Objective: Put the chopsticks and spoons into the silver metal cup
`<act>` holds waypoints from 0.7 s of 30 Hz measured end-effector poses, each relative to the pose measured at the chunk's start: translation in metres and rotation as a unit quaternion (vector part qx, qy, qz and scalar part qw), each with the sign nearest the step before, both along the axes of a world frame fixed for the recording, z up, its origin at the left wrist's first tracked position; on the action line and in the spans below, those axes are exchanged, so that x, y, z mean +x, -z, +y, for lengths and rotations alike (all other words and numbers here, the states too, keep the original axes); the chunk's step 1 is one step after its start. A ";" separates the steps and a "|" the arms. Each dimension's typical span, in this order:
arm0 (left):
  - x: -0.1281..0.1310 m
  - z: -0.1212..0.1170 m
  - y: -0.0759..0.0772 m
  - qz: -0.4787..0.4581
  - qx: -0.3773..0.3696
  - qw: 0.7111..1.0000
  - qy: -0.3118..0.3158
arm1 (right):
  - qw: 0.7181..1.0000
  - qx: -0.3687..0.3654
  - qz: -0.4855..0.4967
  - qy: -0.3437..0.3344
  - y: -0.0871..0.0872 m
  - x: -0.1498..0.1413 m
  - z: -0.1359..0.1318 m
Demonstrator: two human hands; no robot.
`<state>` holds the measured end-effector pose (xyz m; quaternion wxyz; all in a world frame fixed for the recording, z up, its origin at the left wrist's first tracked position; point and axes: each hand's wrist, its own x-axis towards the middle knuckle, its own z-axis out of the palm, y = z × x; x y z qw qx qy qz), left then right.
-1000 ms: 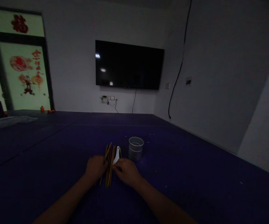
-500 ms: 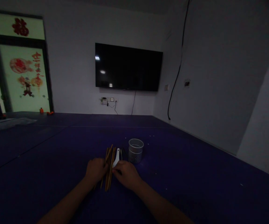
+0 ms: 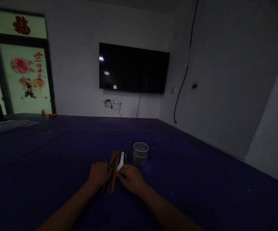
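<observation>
Several brown chopsticks (image 3: 114, 179) lie side by side on the purple surface, pointing away from me. My left hand (image 3: 99, 173) is closed at their left side, its fingers curled on a chopstick that slants across the others. From the right, my right hand (image 3: 132, 178) reaches the bundle with thumb and fingers pinched together; what they hold, if anything, is hidden. Just beyond these fingertips lies a white spoon (image 3: 121, 161), its bowl partly covered by the hand. Dark thin utensils, too dim to name, lie right of the spoon. A grey perforated metal cup (image 3: 140, 156) stands upright behind my right hand.
The purple surface (image 3: 57, 154) stretches to the far wall, with small white specks on it. A black television (image 3: 134, 69) hangs there above sockets and cables. At the far left are clear plastic sheeting (image 3: 11, 125) and small orange objects (image 3: 52, 115) by the door.
The slanted chopstick at my left hand now lies closer in line with the others, and the bundle's far ends are more even. My right hand has barely moved. The view has shifted slightly.
</observation>
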<state>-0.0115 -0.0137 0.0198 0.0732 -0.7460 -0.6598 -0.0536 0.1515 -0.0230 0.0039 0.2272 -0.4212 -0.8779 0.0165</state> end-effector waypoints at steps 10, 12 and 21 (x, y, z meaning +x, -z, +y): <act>0.001 0.000 0.000 0.028 0.008 1.000 0.003 | 1.000 0.000 -0.003 0.003 -0.001 0.000 0.000; -0.001 0.002 -0.001 0.010 0.018 1.000 -0.005 | 1.000 0.000 -0.006 0.002 -0.001 0.000 0.000; 0.001 0.000 -0.005 -0.085 0.177 0.973 0.118 | 0.995 0.004 0.100 0.026 -0.005 -0.003 -0.005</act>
